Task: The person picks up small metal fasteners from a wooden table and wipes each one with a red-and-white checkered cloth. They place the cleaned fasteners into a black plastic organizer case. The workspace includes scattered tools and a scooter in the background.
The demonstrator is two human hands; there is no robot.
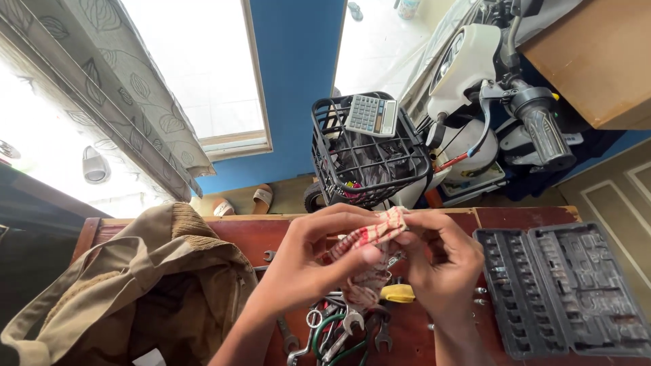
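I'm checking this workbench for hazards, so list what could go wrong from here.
1. The red-and-cream checked cloth, pinched by the left hand and right hand, hangs down into the pile of metal spanners; it may snag and drag one.
2. The open dark plastic tool case lies at the wooden table's right side; an elbow could knock it.
3. The grey calculator rests loosely on the black wire basket and may slide.

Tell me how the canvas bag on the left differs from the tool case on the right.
The canvas bag is soft, tan and slumped, its mouth gaping; the tool case is rigid, dark grey plastic, opened flat in two halves. The bag's inside is one dark hollow, while the case is split into many small moulded slots. Both lie open on the reddish wooden table, either side of the hands.
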